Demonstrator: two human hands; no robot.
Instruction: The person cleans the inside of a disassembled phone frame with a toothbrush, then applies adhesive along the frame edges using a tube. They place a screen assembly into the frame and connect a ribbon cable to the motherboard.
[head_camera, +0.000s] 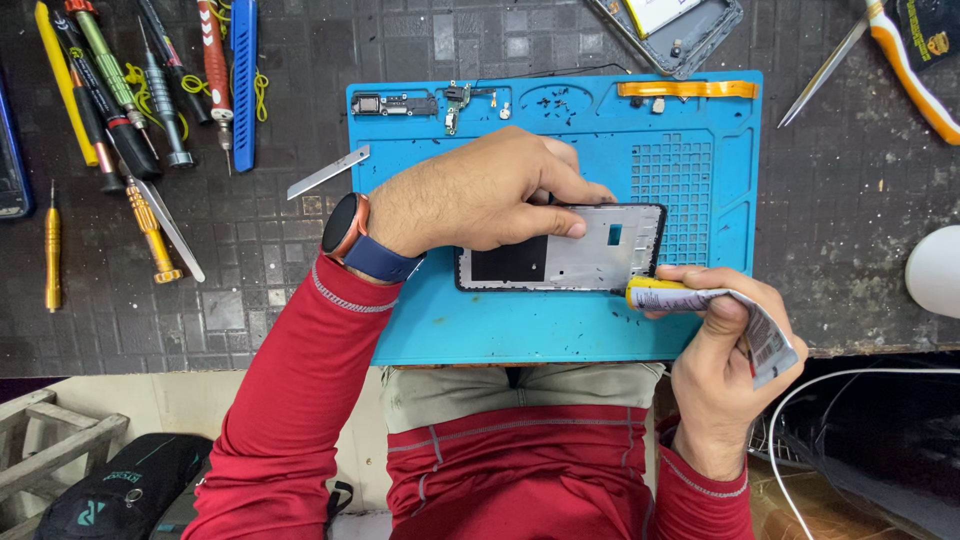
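The phone frame, stripped to its silver inner plate with a dark window at one end, lies flat on the blue work mat. The left hand is clamped over the frame's upper edge, fingers curled down onto it and thumb pressed along the metal. The right hand grips a crumpled glue tube with a yellow collar, pinched between thumb and fingers, its nozzle right at the frame's lower corner nearest that hand.

As I judge it, the step is laying adhesive along the frame's border. It goes best with the left hand keeping the frame pinned flat so it cannot slide on the mat, and the right hand squeezing lightly and evenly while the nozzle tracks the rim. Too hard a squeeze on such a rolled-up tube risks a blob running into the open windows of the plate.

Beyond the left hand's knuckles, small removed parts and screws sit in the mat's trays. Further out past the left wrist, screwdrivers and a metal blade lie on the dark tabletop; past the right hand, tweezers.
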